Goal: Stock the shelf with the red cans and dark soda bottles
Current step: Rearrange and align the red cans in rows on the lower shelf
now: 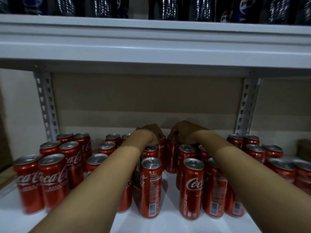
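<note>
Since the white shelf [168, 222] is already packed pretty tight with red cans [50, 180] in loose clusters, most of the risk is knock-overs, tbh. Dark soda bottles [170, 9] are lined up on the shelf above, so that part looks handled. Both forearms are stretched deep between the front rows, so a sideways drag of an elbow could easily tip the tall front can [150, 187] or its neighbour [191, 189], and slim cans like these would probably go down domino style. At the back, the left hand [151, 133] and right hand [183, 132] are each curled over a can top; the grip can't be fully made out.
</note>
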